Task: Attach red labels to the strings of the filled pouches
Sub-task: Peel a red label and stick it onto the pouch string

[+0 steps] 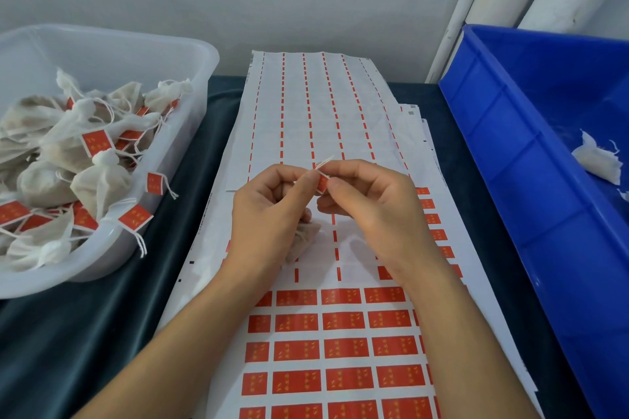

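1. A dark cloth covered the table, with a blue bin at the right
2. A clear tub at the left held labelled pouches
3. A label sheet lay in the middle, under both hands
4. The left hand was curled around one pouch and pinched its string
5. The right hand pinched a red label on that string, the fingers bent

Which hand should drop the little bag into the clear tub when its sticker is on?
Probably the left hand. It already holds the pouch, and the clear tub of labelled pouches sits on its side. The right hand only pinches the red label.
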The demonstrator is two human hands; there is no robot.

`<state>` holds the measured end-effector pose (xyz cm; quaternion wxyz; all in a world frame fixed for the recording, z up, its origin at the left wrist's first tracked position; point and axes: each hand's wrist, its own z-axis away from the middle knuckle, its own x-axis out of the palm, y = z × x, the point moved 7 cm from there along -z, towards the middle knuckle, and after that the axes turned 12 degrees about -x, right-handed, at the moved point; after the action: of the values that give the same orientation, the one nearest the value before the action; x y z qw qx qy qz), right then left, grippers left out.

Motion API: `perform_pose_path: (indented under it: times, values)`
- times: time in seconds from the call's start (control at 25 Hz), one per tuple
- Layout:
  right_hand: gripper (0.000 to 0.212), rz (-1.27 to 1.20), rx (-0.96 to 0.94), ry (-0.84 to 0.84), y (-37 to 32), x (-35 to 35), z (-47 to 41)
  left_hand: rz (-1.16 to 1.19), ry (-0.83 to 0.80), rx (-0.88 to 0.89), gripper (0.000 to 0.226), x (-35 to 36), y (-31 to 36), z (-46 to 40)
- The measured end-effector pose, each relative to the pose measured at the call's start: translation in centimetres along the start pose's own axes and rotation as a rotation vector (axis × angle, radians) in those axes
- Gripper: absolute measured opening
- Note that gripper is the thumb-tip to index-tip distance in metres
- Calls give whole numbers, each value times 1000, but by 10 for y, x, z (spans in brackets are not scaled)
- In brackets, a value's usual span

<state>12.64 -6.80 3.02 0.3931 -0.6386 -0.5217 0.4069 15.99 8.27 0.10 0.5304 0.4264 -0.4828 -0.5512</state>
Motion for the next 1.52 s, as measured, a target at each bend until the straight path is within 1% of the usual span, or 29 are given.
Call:
perform_pose_path:
  times: [0.08, 0.2, 0.32, 0.44, 0.64, 0.72, 0.92, 1.28, 1.52]
  values:
    - [19, 34, -5, 12, 0, -1, 0, 2, -8, 2, 13, 1, 0, 0]
    - [20, 52, 9, 23, 2, -3, 0, 4, -24, -10, 14, 3, -1, 0]
    - [23, 58, 34, 31, 4, -5, 1, 11, -54, -29, 15, 4, -2, 1]
    - [28, 19, 62, 32, 6, -5, 0, -3, -47, -29, 17, 3, -1, 0]
    - [11, 53, 44, 52, 4, -6, 0, -41, -62, 4, 14, 5, 1, 0]
    - [9, 84, 29, 54, 3, -7, 0, -44, -80, 19, 13, 6, 2, 1]
    - [10, 160, 38, 67, 6, -10, 1, -79, -106, 25, 11, 9, 1, 1]
    - [9, 125, 66, 77, 10, -9, 1, -90, -92, 61, 10, 7, 0, 0]
    - [10, 243, 29, 44, 9, -8, 0, -148, -85, 91, 11, 7, 1, 0]
